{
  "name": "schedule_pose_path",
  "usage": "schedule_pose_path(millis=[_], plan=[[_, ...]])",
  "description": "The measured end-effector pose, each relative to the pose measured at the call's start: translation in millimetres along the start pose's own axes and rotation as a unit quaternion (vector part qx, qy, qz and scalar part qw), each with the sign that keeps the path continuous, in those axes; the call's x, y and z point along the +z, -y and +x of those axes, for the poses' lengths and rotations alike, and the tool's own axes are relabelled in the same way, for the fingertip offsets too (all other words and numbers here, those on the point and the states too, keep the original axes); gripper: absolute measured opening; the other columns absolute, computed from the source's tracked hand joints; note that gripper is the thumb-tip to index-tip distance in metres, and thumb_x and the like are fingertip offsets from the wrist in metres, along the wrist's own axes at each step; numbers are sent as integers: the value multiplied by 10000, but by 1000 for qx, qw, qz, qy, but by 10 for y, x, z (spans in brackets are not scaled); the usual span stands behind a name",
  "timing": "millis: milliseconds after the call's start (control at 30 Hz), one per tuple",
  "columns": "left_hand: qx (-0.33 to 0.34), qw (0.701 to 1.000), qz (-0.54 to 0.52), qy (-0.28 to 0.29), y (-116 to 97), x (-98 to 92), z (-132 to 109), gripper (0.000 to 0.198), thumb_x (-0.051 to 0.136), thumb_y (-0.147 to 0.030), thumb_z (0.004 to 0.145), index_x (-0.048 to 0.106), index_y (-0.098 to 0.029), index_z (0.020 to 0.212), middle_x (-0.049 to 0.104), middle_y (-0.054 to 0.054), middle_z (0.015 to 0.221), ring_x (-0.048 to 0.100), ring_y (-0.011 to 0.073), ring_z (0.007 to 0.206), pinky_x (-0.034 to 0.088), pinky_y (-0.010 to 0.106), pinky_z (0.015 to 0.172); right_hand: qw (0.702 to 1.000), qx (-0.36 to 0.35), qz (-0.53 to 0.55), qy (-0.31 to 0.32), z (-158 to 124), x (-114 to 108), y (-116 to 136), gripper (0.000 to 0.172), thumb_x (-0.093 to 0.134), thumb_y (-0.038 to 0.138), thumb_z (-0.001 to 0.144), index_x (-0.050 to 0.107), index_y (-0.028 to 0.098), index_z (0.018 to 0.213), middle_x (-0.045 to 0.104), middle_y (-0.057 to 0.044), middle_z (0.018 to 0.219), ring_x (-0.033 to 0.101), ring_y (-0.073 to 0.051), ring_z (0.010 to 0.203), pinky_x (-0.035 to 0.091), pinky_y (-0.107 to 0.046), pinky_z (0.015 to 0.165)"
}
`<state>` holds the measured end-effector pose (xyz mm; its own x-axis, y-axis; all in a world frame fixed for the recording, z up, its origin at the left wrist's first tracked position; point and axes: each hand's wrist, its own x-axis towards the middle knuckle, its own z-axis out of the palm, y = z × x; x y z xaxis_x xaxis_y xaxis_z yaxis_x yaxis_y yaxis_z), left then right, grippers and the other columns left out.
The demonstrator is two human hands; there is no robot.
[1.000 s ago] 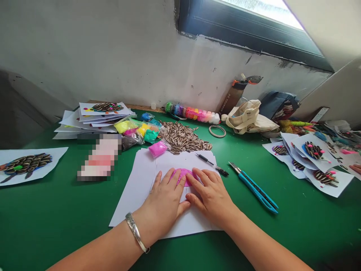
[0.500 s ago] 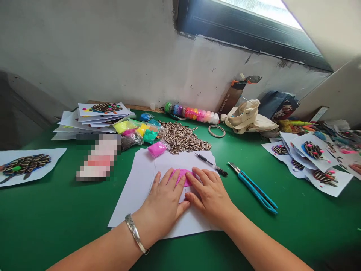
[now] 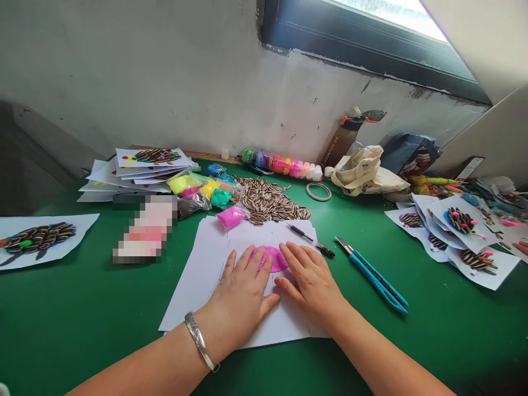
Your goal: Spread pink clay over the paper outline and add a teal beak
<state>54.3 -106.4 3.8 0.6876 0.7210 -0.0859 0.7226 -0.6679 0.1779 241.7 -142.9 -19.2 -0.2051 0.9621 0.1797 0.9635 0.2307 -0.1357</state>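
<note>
A flat patch of pink modelling clay [image 3: 279,260] lies on a stack of white paper [image 3: 193,275]. My left hand [image 3: 245,289] rests flat with its fingers spread, the fingertips on the clay's left side. At the clay's right edge is my right hand [image 3: 311,278], fingers stretched out and thumb apart. Above the hands, a black pen [image 3: 309,240] lies across the paper's upper right. A small bag of pink clay [image 3: 231,216] sits at the top edge of the sheets. Right of the paper is a blue utility knife [image 3: 375,278] with its blade showing.
Striped sunflower seeds [image 3: 270,201] are heaped behind the paper, beside bagged coloured clay [image 3: 185,183] and a tape roll [image 3: 318,191]. Seed-covered pictures lie left [image 3: 41,242] and right [image 3: 462,220]. A bottle [image 3: 340,140] and cloth bag [image 3: 363,170] stand by the wall. Another person's hand [image 3: 523,247] shows far right.
My right hand has shifted slightly right, uncovering more of the pink clay's right side. My left hand stays in nearly the same place on the clay. The view has moved a little.
</note>
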Motion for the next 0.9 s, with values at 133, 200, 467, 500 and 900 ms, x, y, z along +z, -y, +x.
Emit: schedule_pose_path(millis=[133,200,467,500,900], plan=[[4,1000,2,-6,-1,4,-1,610,579,-422,904,433,-165,1438,383,162,1520,308,378,1416,263,644,1121,1000,2,-12,-4,10,-3,16,525,473,512,942,528,239,1388,510,-100,1430,469,-320,1232,368,-495,1023],[3,1000,5,-4,-2,5,-2,608,564,-429,913,428,-163,1442,380,162,1521,304,377,1418,256,645,1123,1000,2,-12,-7,16,-8,24,508,463,509,948,552,233,1365,528,-98,1413,478,-315,1223,370,-490,1023],[-8,1000,7,16,-8,2,1,617,546,-428,923,420,-129,1448,352,165,1534,265,373,1434,234,644,1133,1000,-7,13,-23,-15,6,-42,527,448,463,966,511,167,1398,535,-103,1412,478,-295,1234,381,-459,1042],[-9,1000,6,14,-6,6,-1,616,543,-430,924,420,-131,1448,353,161,1535,264,370,1435,232,642,1134,1000,-11,14,-25,-22,9,-46,533,454,459,964,509,158,1400,534,-110,1412,476,-298,1237,387,-462,1039],[-2,1000,-12,-16,3,51,-15,600,498,-485,940,444,-152,1436,378,151,1524,282,358,1431,236,638,1136,999,-22,-1,-30,-42,5,-36,532,483,451,951,545,122,1364,523,-135,1421,479,-329,1245,410,-501,1037]])
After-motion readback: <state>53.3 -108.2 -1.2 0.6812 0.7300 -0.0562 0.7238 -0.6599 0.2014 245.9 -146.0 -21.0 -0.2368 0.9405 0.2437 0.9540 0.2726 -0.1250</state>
